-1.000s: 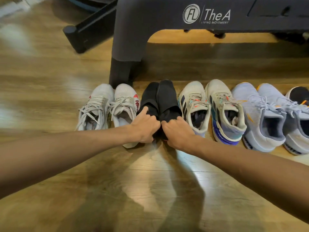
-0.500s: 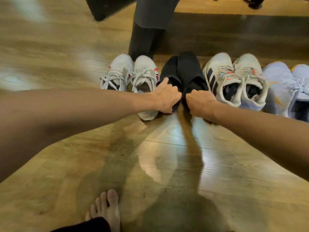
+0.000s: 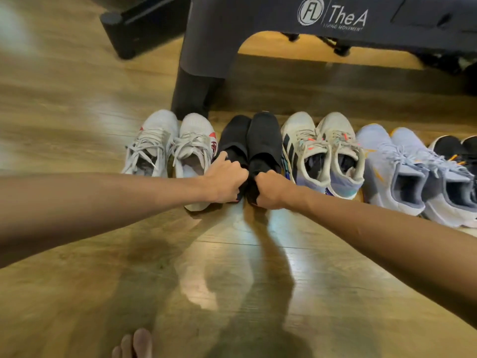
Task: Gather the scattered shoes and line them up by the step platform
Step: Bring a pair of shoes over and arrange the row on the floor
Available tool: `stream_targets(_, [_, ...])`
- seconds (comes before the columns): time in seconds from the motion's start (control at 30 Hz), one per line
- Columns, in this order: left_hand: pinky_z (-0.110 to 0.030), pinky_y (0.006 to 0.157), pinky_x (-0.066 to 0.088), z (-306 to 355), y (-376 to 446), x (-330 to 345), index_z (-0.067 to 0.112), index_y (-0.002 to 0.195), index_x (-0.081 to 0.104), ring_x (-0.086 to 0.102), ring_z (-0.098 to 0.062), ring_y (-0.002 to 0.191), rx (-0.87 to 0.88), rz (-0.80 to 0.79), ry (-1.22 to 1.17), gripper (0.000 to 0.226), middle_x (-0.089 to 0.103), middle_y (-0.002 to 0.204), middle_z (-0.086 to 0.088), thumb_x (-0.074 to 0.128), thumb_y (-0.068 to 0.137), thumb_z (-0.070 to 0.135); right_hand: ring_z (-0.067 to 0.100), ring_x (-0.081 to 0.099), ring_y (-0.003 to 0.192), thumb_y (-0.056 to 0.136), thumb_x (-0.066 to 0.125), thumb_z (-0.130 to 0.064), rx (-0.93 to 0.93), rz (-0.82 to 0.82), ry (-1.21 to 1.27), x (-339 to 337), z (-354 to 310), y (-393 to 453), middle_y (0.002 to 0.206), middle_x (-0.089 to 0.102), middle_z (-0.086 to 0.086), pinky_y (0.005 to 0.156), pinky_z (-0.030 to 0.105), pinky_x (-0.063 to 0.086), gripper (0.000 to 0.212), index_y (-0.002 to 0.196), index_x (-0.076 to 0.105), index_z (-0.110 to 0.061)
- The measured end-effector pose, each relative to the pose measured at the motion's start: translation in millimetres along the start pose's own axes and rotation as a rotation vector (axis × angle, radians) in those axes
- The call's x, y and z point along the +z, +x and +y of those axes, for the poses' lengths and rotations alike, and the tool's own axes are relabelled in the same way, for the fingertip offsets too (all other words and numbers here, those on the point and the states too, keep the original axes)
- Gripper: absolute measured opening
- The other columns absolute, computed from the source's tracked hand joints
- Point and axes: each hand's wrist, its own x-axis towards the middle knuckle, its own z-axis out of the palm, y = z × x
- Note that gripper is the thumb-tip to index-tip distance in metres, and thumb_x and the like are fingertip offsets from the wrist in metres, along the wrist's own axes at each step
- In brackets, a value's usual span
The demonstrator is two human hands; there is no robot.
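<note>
The left hand (image 3: 226, 180) and right hand (image 3: 269, 189) each pinch a heel of the black slip-on shoes (image 3: 251, 143), toes pointing at the dark grey plastic step platform (image 3: 214, 42), wedged between white (image 3: 170, 143) and striped (image 3: 322, 148) sneakers; open wooden floor (image 3: 232, 267) lies behind.

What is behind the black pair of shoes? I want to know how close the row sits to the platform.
Behind the black pair lies a strip of bare wooden floor, then the step platform, its leg up-left of the toes. The hands cover only the heels.
</note>
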Motion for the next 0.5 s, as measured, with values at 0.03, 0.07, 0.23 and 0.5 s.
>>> stream_targets(0.03, [-0.042, 0.099, 0.032, 1.3, 0.4, -2.1, 0.012, 0.098, 0.059, 0.064, -0.030, 0.088, 0.001, -0.009, -0.017, 0.024, 0.067, 0.097, -0.010, 0.062, 0.082, 0.030, 0.031, 0.056, 0.090, 0.088, 0.059, -0.023, -0.013, 0.006, 0.017, 1.6, 2.6, -3.0, 0.106, 0.059, 0.015, 0.067, 0.032, 0.038, 0.017, 0.095, 0.049, -0.011])
stream_targets(0.07, [-0.043, 0.100, 0.032, 2.8, 1.7, -5.3, 0.013, 0.098, 0.059, 0.064, -0.030, 0.089, 0.006, -0.011, -0.030, 0.024, 0.067, 0.097, -0.010, 0.062, 0.082, 0.030, 0.031, 0.056, 0.091, 0.088, 0.059, -0.024, -0.029, 0.011, 0.028, 2.2, 4.5, -6.1, 0.107, 0.059, 0.016, 0.068, 0.032, 0.038, 0.019, 0.098, 0.051, -0.010])
stream_targets(0.23, [-0.046, 0.103, 0.029, -10.1, 15.7, -39.2, 0.015, 0.077, 0.063, 0.062, -0.026, 0.072, 0.134, 0.317, -0.043, 0.043, 0.066, 0.069, -0.004, 0.046, 0.083, 0.055, 0.016, 0.050, 0.065, 0.092, 0.061, -0.038, -0.207, 0.195, 0.250, -20.9, 23.7, -29.5, 0.071, 0.057, -0.001, 0.061, 0.032, 0.037, 0.029, 0.078, 0.057, -0.012])
stream_targets(0.5, [-0.036, 0.070, 0.043, 35.0, 49.9, -65.8, 0.016, 0.083, 0.057, 0.060, -0.025, 0.074, 0.224, 0.597, -0.351, 0.039, 0.066, 0.082, -0.005, 0.045, 0.093, 0.052, 0.019, 0.057, 0.080, 0.096, 0.054, -0.022, -0.050, 0.929, 0.415, -50.8, 108.6, -87.3, 0.084, 0.067, 0.007, 0.074, 0.031, 0.041, 0.024, 0.087, 0.068, -0.005])
